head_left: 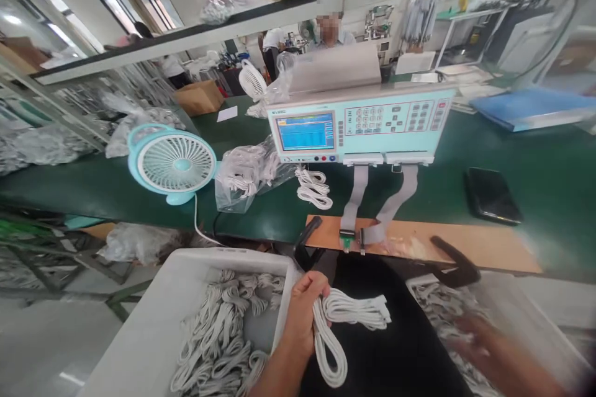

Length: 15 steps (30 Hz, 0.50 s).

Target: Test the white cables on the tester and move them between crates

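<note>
My left hand [307,307] is closed around coiled white cables [356,310], their loops fanning out to the right and downward over my dark-clothed lap. To its left stands a white plastic bin [186,267] with many coiled white cables [218,329] in it. My right hand [479,338] is smeared by motion over a second bin [526,298] of white cables at the lower right; its fingers cannot be made out. Ahead, a light-blue cable tester [395,118] with a lit screen has two grey ribbon cables [356,195] running down to connectors [347,239] on a wooden board.
A blue fan [181,164] and a bag of white cables [246,167] stand on the green table [261,226]. A black phone [493,194] lies right, near the wooden board [493,245] and a black clamp [305,242]. A blue folder [531,108] is behind. A person [333,31] sits opposite.
</note>
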Available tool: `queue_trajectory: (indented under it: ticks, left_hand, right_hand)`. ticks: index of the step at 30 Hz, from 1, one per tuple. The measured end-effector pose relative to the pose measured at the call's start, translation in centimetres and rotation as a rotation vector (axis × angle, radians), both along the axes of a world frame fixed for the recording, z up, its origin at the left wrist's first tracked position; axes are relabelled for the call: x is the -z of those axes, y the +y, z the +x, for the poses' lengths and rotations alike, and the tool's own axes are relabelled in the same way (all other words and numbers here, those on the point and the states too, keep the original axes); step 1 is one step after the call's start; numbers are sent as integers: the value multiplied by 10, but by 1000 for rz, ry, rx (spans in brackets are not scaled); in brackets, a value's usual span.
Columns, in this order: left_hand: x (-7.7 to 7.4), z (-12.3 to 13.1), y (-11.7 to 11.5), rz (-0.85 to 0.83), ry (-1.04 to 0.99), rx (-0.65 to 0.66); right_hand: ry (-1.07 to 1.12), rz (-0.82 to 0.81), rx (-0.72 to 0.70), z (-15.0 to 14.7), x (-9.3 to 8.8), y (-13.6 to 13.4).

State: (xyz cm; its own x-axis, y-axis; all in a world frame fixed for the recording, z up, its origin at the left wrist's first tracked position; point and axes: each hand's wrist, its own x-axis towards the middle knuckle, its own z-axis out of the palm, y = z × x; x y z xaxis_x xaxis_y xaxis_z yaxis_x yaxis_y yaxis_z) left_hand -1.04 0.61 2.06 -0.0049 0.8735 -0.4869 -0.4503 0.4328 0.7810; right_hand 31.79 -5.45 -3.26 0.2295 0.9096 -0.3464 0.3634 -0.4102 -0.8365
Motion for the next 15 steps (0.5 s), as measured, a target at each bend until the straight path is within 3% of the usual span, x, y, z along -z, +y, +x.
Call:
queue_trajectory:
  ticks: [2, 4, 6, 10, 12, 15]
  left_hand:
    - [3, 13, -4, 28, -65, -34]
    - [7, 25, -8, 49, -93, -64]
    - [11, 32, -12, 40, -55, -65]
    - [17, 31, -19, 47, 199, 182]
    - [15, 28, -21, 224, 419, 292]
    - [7, 26, -19, 557, 674, 301]
  right_hand:
    - [304, -79, -208, -39, -10, -1]
    - [638, -5, -369, -82, -20, 7]
    - [742, 117, -328, -111, -29, 19]
    - [630, 289, -277, -118, -41, 32]
    - [472, 369, -348, -112, -44, 31]
    - [277, 398, -430, -110, -43, 29]
